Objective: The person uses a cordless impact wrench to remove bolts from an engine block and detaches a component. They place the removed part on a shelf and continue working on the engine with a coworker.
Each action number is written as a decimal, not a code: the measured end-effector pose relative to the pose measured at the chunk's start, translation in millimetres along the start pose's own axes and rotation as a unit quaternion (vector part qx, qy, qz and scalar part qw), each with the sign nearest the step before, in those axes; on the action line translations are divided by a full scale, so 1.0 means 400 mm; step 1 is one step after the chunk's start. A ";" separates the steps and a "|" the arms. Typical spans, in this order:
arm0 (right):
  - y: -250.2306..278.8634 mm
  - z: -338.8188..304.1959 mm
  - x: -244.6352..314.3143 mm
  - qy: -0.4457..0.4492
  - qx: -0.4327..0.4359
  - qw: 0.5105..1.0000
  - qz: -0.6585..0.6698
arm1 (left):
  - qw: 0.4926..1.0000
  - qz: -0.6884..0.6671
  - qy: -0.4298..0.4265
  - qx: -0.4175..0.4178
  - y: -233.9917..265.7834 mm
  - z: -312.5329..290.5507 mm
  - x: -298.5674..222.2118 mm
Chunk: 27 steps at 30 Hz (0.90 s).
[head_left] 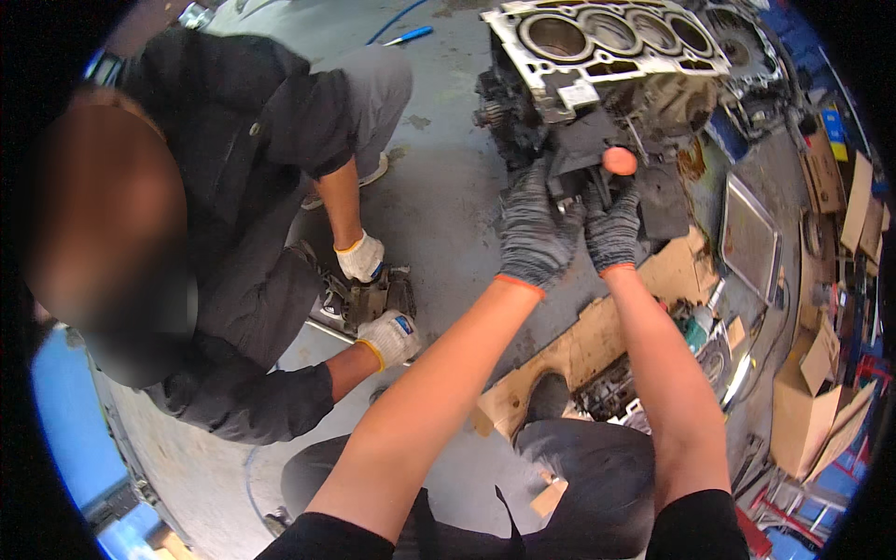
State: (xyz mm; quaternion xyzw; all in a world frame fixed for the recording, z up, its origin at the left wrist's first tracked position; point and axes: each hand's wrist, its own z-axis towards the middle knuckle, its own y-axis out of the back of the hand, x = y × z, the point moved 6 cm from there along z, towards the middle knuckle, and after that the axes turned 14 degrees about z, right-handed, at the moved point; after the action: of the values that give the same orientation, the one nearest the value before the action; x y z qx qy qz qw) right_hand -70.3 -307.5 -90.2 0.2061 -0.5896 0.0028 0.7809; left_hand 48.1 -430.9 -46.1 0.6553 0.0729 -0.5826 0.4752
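My left hand point(534, 233), in a grey knit glove with an orange cuff, is closed around the edge of a dark engine part point(581, 154). Close beside it, my right hand point(613, 227) in a matching glove grips the same part from the right. A round orange-red piece point(619, 161) shows just above my right fingers; I cannot tell whether it belongs to that part. Directly beyond my hands stands an engine block point(597, 70) with several open cylinder bores on top. My fingertips are partly hidden, and whether the dark part is attached to the block cannot be seen.
At the left, a crouching person point(252, 121) in white gloves handles a dark metal part point(364, 299) on the floor. Flattened cardboard point(560, 359) lies below my forearms. Cardboard boxes point(807, 411) and a framed panel point(749, 233) are at the right. A blue-handled tool point(409, 36) lies far off.
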 end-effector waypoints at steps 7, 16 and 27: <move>-0.068 0.025 0.064 0.272 0.081 0.889 -0.360 | 0.860 -0.505 -0.027 0.069 -0.117 0.084 0.039; -0.035 0.171 0.133 0.025 0.009 0.997 -0.073 | 0.950 0.125 -0.283 -0.037 -0.070 0.218 -0.080; 0.045 0.141 0.214 0.209 0.161 0.959 -0.106 | 0.876 0.325 -0.346 -0.082 -0.081 0.287 -0.058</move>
State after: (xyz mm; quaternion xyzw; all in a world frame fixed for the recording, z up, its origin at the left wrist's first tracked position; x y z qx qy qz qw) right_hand -100.6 -329.7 7.0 0.3851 -0.3803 0.0583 0.8389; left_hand -59.7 -484.0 -29.4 0.3573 -0.2656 -0.5772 0.6846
